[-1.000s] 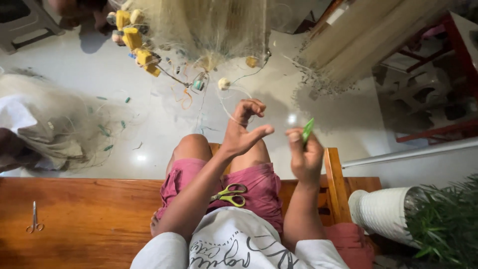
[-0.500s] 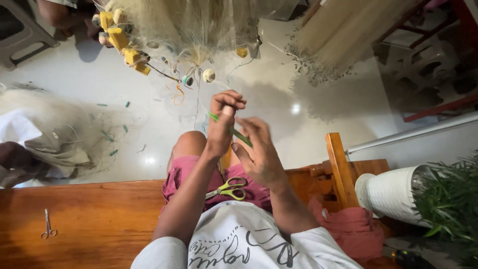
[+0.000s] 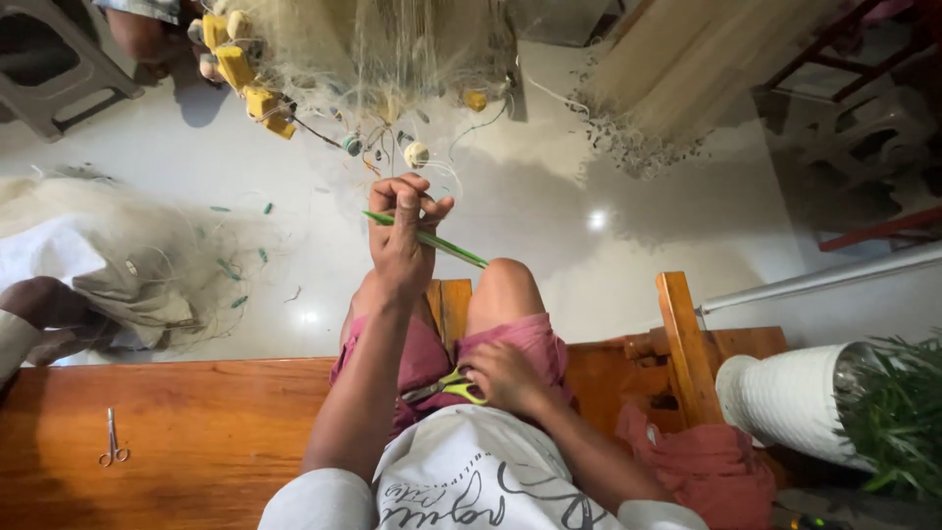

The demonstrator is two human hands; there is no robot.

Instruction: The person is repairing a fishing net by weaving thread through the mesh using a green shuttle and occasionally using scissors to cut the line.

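Above knees, left hand (image 3: 400,240) around green needle (image 3: 432,240)

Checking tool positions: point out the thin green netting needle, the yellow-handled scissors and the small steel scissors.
thin green netting needle (image 3: 446,246), head view, mid-shaft.
yellow-handled scissors (image 3: 453,384), head view, handle loop.
small steel scissors (image 3: 112,450), head view, pivot.

Worktop (image 3: 196,432): wooden | on it: small metal scissors (image 3: 112,450) | floor (image 3: 549,226): pale, glossy; heaped netting (image 3: 128,255), green scraps (image 3: 240,301)
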